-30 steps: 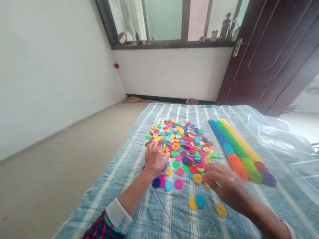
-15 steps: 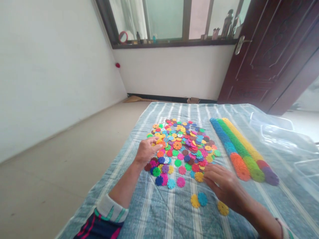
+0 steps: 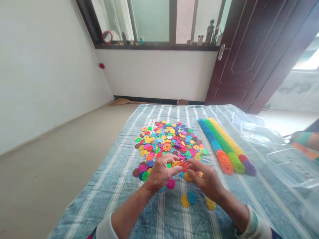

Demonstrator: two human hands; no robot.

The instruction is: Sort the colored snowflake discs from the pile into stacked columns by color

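Note:
Over the near part of a loose pile of colourful notched plastic discs point(image 3: 166, 147), my two hands meet fingertip to fingertip. My left hand point(image 3: 161, 171) is closed in a pinch, with orange and yellow discs at its fingertips. My right hand point(image 3: 206, 179) pinches at a red disc point(image 3: 184, 167) from the other side. Fingers partly cover these discs, so how they touch each other is unclear. Close below my hands lie a pink disc point(image 3: 170, 184), a blue disc point(image 3: 191, 197) and two yellow ones, one of them a yellow disc point(image 3: 210, 204) to the right.
Three long rows of overlapping discs, one of them a green row point(image 3: 221, 142), lie right of the pile. Clear plastic boxes point(image 3: 260, 132) stand at the right edge of the striped cloth point(image 3: 104, 186). Part of another person point(image 3: 306, 142) shows at far right.
My left hand has moved right and nearer from the pile's left side. My right hand has risen from the near right discs to meet it. The view has turned slightly right.

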